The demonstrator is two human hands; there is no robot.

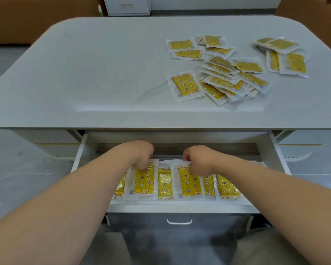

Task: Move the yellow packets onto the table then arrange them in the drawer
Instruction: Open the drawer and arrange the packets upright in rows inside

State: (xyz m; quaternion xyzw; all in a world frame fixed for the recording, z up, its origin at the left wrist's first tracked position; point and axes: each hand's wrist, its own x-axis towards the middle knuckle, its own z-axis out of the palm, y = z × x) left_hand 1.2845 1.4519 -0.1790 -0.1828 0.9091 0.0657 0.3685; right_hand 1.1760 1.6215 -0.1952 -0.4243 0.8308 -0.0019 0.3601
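Glossy grey floor catching some light, little white cabinet up top, brown furniture upper left corner.

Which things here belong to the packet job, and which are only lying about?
Job:
table packets
drawer packets
drawer
table
left hand and right hand, each pinching the top edge of one of the drawer packets

Lying about:
white cabinet
brown furniture
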